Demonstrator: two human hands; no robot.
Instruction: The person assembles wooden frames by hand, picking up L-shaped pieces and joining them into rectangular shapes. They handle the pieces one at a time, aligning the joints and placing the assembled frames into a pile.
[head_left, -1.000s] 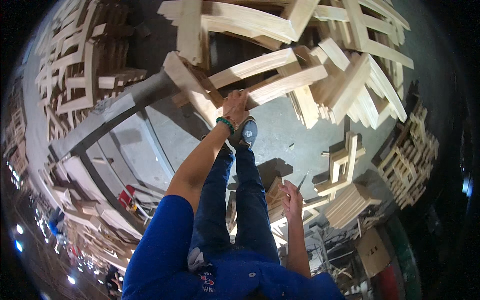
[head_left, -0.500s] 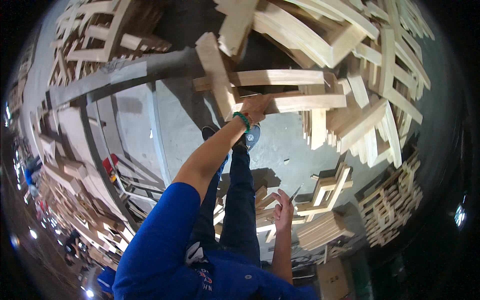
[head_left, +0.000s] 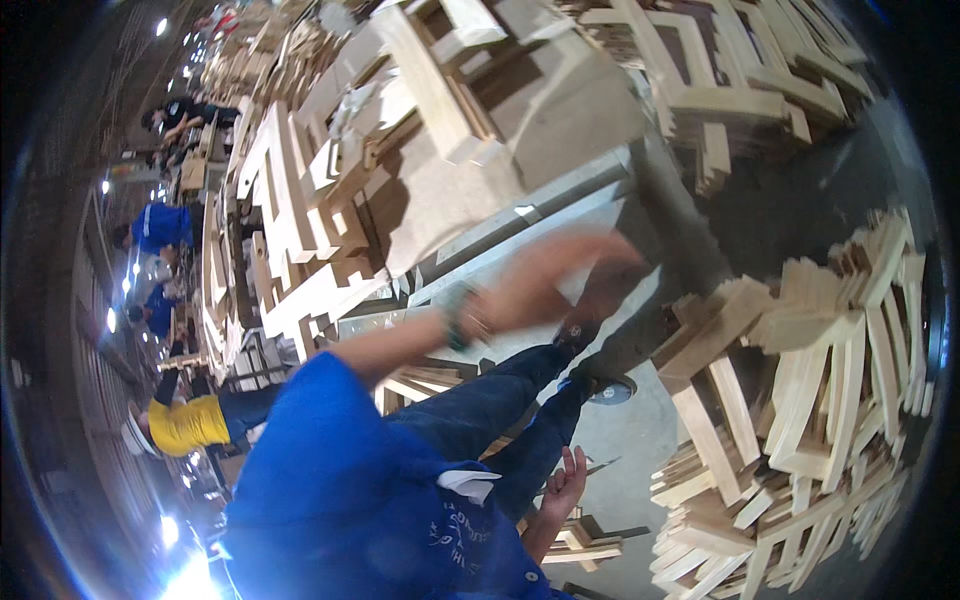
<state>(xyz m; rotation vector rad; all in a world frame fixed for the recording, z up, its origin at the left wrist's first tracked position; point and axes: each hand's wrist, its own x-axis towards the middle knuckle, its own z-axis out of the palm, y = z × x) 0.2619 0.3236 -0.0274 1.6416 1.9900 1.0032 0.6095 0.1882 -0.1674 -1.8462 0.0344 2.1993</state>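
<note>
My left hand (head_left: 555, 282), with a green bead bracelet (head_left: 462, 318) at the wrist, is stretched forward above my shoes and the grey floor. Motion smears its fingers, and no held thing can be made out. Close to my right side, my right hand (head_left: 567, 482) is partly curled round a thin, dark, pen-like stick (head_left: 602, 467). Ahead of the left hand lies a metal-edged worktable (head_left: 540, 205). A pale wooden frame (head_left: 432, 85) rests on that table. To the right of my legs stands a stack of joined wooden frames (head_left: 815, 345), apart from both hands.
More wooden frames (head_left: 725, 95) are piled at the far right. Wooden parts (head_left: 290, 190) crowd the table's left side. A person in a yellow top and white helmet (head_left: 190, 425) is at the left, with people in blue (head_left: 160, 228) farther off. Small wooden pieces (head_left: 580, 548) lie near my right hand.
My left hand has let go of the wooden frame it gripped and swung away from it. The view has turned left, bringing the worktable and other people in. My right hand still has the stick.
</note>
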